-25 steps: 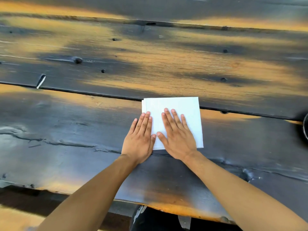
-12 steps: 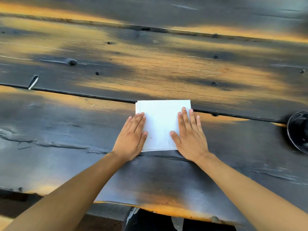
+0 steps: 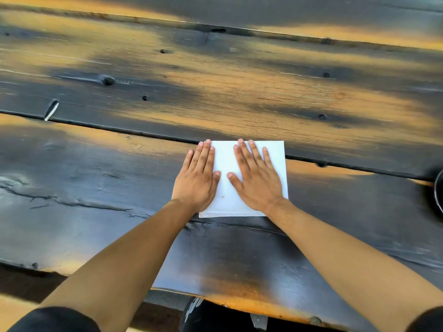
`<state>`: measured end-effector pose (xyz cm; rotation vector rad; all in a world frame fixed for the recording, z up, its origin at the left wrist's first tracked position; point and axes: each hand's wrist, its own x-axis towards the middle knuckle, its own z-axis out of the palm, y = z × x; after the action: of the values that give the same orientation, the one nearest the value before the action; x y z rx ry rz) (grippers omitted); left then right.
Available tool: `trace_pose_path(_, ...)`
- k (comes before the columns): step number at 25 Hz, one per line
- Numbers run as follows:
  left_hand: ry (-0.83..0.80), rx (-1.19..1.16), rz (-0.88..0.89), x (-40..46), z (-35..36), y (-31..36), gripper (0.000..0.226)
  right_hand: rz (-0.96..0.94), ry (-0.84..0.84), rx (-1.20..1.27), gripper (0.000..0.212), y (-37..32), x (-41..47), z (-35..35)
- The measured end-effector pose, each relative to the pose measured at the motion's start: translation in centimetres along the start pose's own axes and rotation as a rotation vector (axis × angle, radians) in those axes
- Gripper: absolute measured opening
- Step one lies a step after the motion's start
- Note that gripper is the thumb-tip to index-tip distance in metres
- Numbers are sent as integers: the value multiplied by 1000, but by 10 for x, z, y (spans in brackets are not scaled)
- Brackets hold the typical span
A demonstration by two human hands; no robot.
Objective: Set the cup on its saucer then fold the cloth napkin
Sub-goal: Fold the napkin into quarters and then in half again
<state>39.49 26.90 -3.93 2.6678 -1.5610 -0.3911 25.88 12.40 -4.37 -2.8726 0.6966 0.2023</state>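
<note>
A white cloth napkin (image 3: 225, 185), folded into a square, lies flat on the dark wooden table (image 3: 96, 188). My left hand (image 3: 197, 180) presses flat on its left edge, fingers straight, partly over the bare wood. My right hand (image 3: 257, 180) lies flat on the napkin's right half, fingers straight and slightly spread. At the far right frame edge a dark round rim of a saucer or cup (image 3: 438, 195) is cut off; I cannot tell which it is.
The table is made of charred black-and-orange planks with a long gap (image 3: 119, 131) running behind the napkin. Its near edge (image 3: 239, 300) is just in front of me. A dark object (image 3: 211, 317) shows below the edge.
Both hands have slid forward over the napkin toward its far edge, and the right hand has moved from the right border back onto the cloth. The napkin stays flat.
</note>
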Motion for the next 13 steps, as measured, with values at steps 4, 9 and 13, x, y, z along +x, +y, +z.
trace_pose_path(4,-7,17,-5,0,0,2,66,189,-2,-17,79,55,-21,-2)
trace_pose_path(9,-82,-3,-28,1,-9,7,67,224,-45,26,80,52,-21,-11)
trace_pose_path(13,75,-244,-106,-8,-29,14,58,441,131,224,69,42,-44,-28)
